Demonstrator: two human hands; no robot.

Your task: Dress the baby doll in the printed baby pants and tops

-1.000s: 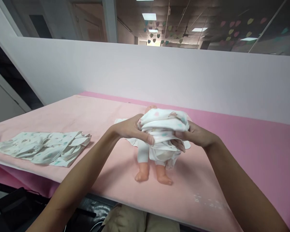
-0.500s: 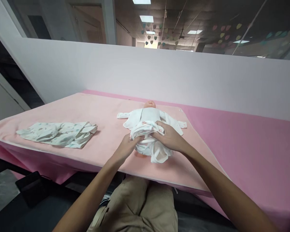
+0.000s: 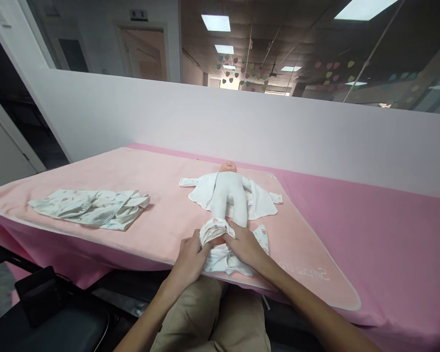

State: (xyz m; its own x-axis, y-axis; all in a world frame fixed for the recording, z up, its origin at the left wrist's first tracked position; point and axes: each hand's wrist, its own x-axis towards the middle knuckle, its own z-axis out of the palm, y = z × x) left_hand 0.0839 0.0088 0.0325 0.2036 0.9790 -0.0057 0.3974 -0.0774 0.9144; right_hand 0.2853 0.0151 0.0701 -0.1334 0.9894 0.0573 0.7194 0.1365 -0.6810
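Observation:
A baby doll lies on its back on the light pink mat, head pointing away from me, in a white body with an opened white jacket spread under its arms. A bunched white patterned garment sits around the doll's feet at the mat's near edge. My left hand grips the garment's left side with curled fingers. My right hand grips its right side. The doll's feet are hidden by the cloth and my hands.
A second folded patterned garment lies on the mat at the left. A darker pink cover spreads to the right. A white partition wall runs behind the table. A black chair stands at lower left.
The bunched garment has come down from the doll's chest along its legs to its feet, with both hands pulling it toward me. The doll's white torso and legs now show.

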